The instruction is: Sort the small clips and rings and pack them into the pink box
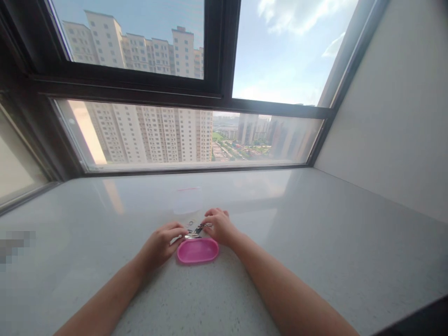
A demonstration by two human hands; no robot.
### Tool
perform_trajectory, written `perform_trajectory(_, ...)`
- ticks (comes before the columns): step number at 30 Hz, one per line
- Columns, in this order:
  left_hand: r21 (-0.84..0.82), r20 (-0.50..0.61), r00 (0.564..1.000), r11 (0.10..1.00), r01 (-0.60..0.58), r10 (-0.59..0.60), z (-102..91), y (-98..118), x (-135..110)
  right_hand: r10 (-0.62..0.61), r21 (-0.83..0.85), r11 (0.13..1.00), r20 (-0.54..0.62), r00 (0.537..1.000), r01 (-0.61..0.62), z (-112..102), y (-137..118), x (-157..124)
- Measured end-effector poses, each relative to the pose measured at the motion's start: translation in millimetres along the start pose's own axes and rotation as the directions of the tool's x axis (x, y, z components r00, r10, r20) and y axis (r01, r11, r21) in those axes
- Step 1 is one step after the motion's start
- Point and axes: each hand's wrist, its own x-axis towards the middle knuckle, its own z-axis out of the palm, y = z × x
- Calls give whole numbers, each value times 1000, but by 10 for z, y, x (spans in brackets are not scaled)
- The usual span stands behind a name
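Observation:
A small pink oval tray (198, 252) sits on the pale speckled surface in front of me. Just behind its far rim is a cluster of small shiny metal pieces (192, 235), some ring-like, with a dark strip among them; their exact kind is too small to tell. My left hand (163, 243) comes in from the left, its fingers and thumb closed at the cluster's left end. From the right, my right hand (220, 227) has its fingertips bent around the other end, partly hiding the metal there. A loose small ring (191, 223) lies just beyond.
A clear plastic bag (188, 200) with a red line along its top lies flat behind the hands. The wide sill (315, 261) runs up to a dark-framed window (196, 170), with a white wall (395, 121) at right. A blurred patch is at far left.

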Motion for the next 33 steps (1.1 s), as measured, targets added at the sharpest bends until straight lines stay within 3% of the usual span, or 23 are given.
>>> perform_trajectory(8,-111,-155,977,985,133,-150,78,-67,26,15,62,998,-74,997,-10,-26,-7,-3)
perform_trajectory(11,-147,-208,946,964,220,-248,87,-73,24,35,148,989,-81,996,-23,-48,23,1)
perform_trajectory(13,-257,-221,911,921,291,-350,84,-46,28,65,268,963,-105,992,-35,-69,40,8)
perform_trajectory(18,-636,-107,821,673,377,-561,63,120,62,210,623,780,-175,962,-57,-109,-20,21)
perform_trajectory(24,-802,36,808,465,375,-589,87,206,74,216,809,584,-66,974,-75,-125,-222,-6)
perform_trajectory(29,-832,41,816,433,348,-577,108,222,71,264,887,446,-4,965,-118,-115,-297,4)
perform_trajectory(33,-807,-1,836,494,323,-549,127,286,67,140,939,308,118,983,-156,-106,-330,10)
